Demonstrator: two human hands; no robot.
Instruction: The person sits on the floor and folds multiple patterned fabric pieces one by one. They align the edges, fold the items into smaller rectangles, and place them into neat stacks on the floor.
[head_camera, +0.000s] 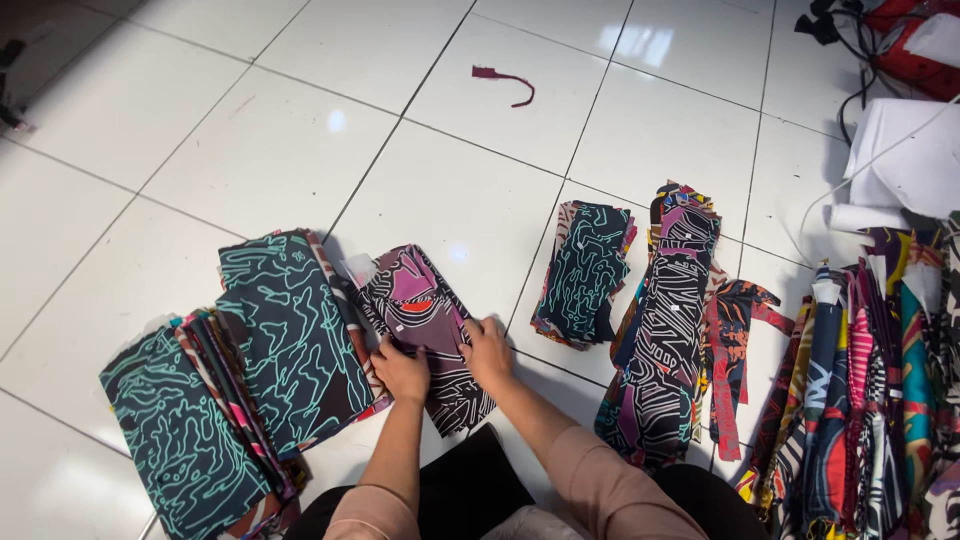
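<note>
Head view showed our left hand (402, 370) and right hand (487, 352) pressed flat, fingers together, on the black-and-purple patterned fabric piece (425, 325); we judged smoothing outward kept its edges square.

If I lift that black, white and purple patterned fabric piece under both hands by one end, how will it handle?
Probably floppy: the black, white and purple patterned fabric piece lies flat and thin on the white tiled floor. Likely light, being a single piece under the left hand and right hand. It may slide easily, since the tiles look glossy.
</note>
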